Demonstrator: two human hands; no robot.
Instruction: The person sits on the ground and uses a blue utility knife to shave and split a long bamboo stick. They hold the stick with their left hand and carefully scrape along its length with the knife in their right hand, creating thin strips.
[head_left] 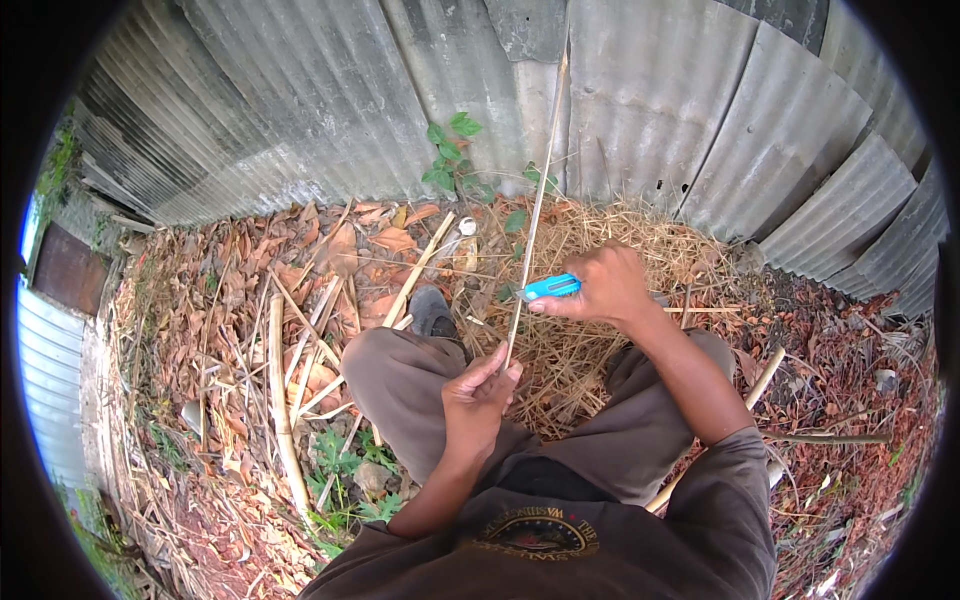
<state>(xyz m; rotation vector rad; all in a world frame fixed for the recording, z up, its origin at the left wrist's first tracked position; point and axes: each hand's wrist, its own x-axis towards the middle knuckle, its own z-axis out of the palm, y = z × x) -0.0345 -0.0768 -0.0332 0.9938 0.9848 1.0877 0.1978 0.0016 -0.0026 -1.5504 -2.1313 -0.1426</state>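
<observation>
A long, thin pale strip, which looks like split bamboo, slants up and away from my lap toward the metal fence. My left hand pinches its near end between thumb and fingers, just above my left knee. In my right hand is a blue utility knife, with its tip against the strip a little farther along. The fingers of the right hand wrap round the knife's handle. How far the blade sticks out is too small to tell.
A corrugated metal fence rises in front. Dry leaves and straw-like shavings cover the ground. Several bamboo poles lie about, with a thick bamboo pole at the left. A green leafy plant grows by the fence.
</observation>
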